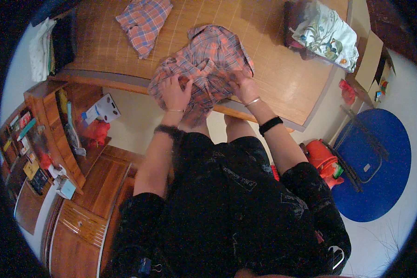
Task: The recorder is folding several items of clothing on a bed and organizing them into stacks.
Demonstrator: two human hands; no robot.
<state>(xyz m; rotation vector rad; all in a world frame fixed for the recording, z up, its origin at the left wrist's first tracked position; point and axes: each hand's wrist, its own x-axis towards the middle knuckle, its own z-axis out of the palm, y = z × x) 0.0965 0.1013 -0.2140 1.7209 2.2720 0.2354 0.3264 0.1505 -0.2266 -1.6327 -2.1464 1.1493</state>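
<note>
A crumpled plaid shirt (208,55) in orange, grey and dark tones lies at the near edge of a mat-covered bed (282,88), part of it hanging over the edge. My left hand (175,92) grips the shirt's left side, fingers bent into the cloth. At its right side my right hand (246,88) pinches the fabric between thumb and fingers. The cloth between my hands is bunched, and folds hide some of my fingertips. Beyond it, a folded orange-and-blue plaid garment (146,25) rests flat on the mat.
White floral fabric (329,37) sits at the far right of the bed. A cardboard box (368,69), a red bucket (322,157) and a blue round folding table (380,185) stand on the right. On the left is a wooden cabinet (55,134) with several small items.
</note>
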